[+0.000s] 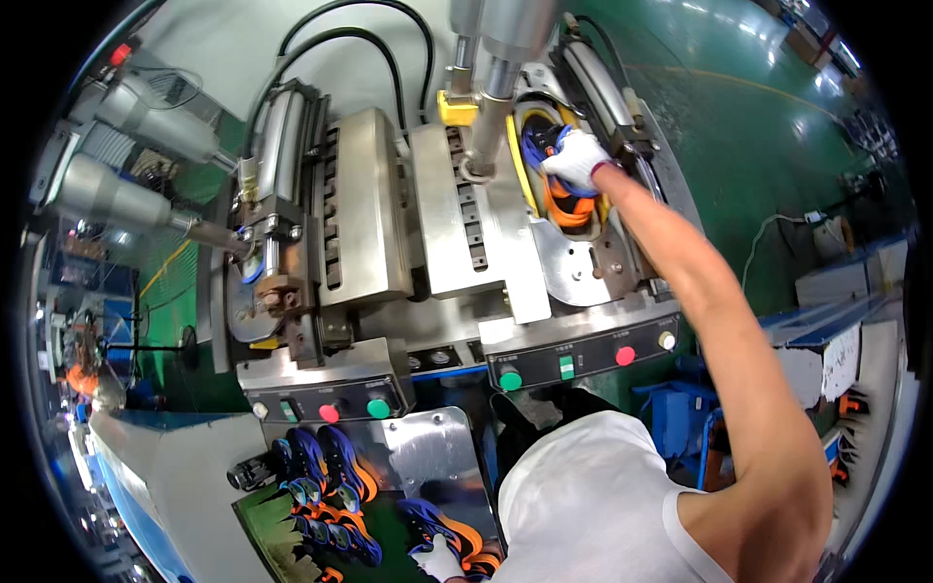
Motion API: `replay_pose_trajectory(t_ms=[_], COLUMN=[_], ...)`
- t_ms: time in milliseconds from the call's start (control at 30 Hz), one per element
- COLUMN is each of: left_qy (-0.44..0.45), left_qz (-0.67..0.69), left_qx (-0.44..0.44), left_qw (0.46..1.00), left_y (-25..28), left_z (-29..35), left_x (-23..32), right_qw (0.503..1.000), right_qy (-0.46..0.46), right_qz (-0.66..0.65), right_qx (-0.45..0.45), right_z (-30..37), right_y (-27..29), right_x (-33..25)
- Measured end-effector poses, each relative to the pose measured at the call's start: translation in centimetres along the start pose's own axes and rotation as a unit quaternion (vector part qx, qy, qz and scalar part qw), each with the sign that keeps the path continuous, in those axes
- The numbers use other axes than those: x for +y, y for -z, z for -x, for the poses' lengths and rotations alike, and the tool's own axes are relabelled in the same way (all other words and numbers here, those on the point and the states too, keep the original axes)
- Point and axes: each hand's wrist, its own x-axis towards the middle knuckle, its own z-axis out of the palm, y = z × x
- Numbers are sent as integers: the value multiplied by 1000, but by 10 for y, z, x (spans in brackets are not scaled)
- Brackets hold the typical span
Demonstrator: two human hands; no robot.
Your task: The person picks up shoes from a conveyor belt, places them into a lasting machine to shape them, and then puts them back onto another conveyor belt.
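My right hand (575,161), in a white glove, reaches out to the far right and grips a blue, black and orange sneaker (571,204). That sneaker sits in the yellow-edged well (520,155) of the press machine's right station. Low in the picture, my left hand (439,561), also gloved, is closed at the side of another blue and orange sneaker (428,517) on the metal-topped stand (432,442); its fingers show only in part. Several more sneakers (330,466) lie close together left of that hand.
Metal cylinders (501,87) hang over the machine's middle, beside steel covers (364,204). The front panels carry green buttons (510,380) and red buttons (625,356). A second station (258,311) stands at left. Blue crates (675,418) are right of my body; green floor (739,126) lies beyond.
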Motion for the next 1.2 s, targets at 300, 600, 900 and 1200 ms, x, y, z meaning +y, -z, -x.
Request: replay_pose_trajectory(t_ms=[300,600,900,1200], left_qy=[189,251,-33,32], left_qz=[14,48,252,169], left_qx=[47,29,-3,67], left_qw=[981,966,967,983], left_y=[-104,-89,17,2], left_z=[32,34,59,71], left_x=[-32,-7,-92,-162], right_qw=[995,942,903,851], right_qy=[-39,229,375,323], right_qz=[-67,-151,204,-45], right_qx=[66,193,-52,-411], right_z=[-8,273,381,632], right_y=[-46,-67,-174,-300], right_x=[17,-113,-171,-270])
